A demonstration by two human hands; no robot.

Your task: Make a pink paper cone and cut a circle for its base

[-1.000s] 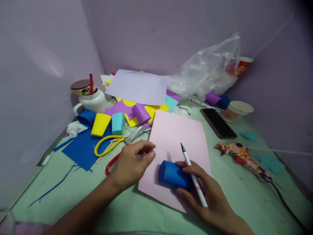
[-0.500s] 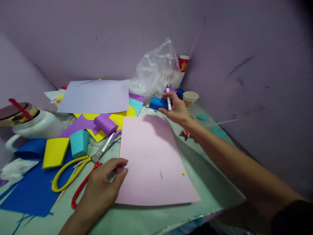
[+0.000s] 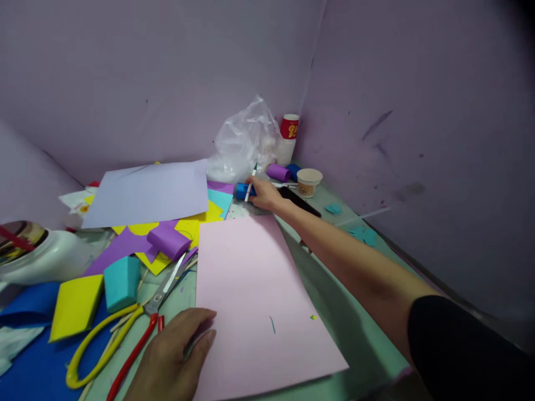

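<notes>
My right hand [image 3: 266, 195] reaches to the back of the table and holds a white marker [image 3: 249, 190] with a dark green tip pointing up. Those same fingers are at a blue paper roll [image 3: 241, 191]; whether they grip it I cannot tell. My left hand [image 3: 178, 348] rests by the left edge of a pink sheet [image 3: 246, 278], thumb and forefinger apart, nothing between them. The sheet bears a short dark line and a small yellow-green spot. Beside the left hand lie scissors [image 3: 154, 303] with one yellow and one red handle, blades apart.
On the left are a white mug [image 3: 62, 253], a yellow paper piece [image 3: 77, 306], a turquoise one [image 3: 121, 283] and a purple roll [image 3: 169, 240]. Behind stand a plastic bag [image 3: 246, 139], stacked paper cups [image 3: 287, 146] and a paper tub [image 3: 309, 182]. A dark flat object [image 3: 298, 200] lies near my right wrist.
The view has shifted, so most things sit lower in it. The blue roll appears turned or moved under my right hand, and the purple roll behind shows more. My left hand stays by the sheet.
</notes>
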